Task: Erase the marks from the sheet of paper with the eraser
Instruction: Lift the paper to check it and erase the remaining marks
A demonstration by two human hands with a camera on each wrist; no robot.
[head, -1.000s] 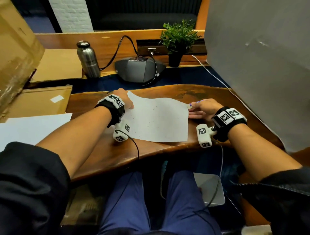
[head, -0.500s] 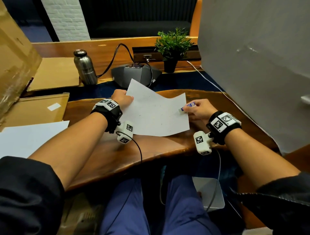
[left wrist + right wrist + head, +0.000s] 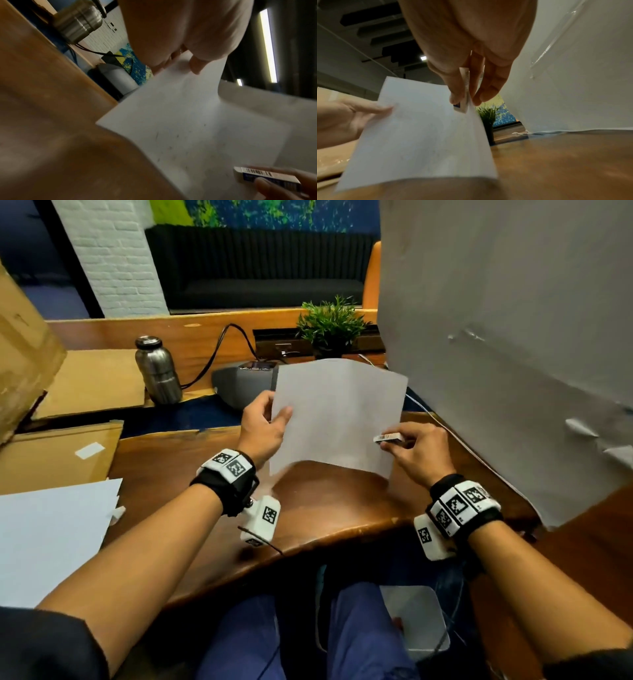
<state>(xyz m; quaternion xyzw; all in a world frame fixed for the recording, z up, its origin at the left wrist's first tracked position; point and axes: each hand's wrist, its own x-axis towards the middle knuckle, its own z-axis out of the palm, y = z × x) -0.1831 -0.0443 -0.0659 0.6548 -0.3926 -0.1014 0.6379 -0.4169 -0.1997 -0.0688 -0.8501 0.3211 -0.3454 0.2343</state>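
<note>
Sheet of paper point(image 3: 337, 416) held upright off the desk point(image 3: 325, 508): my left hand point(image 3: 262, 428) pinches its 9 o'clock edge, right hand point(image 3: 419, 451) pinches eraser point(image 3: 387, 437) against the 3 o'clock edge (faint specks visible).

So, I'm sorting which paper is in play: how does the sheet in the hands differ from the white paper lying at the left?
The held sheet is lifted upright off the table; the paper at left lies flat. The left hand and right hand pinch the held sheet; nothing touches the other. Both are white.
</note>
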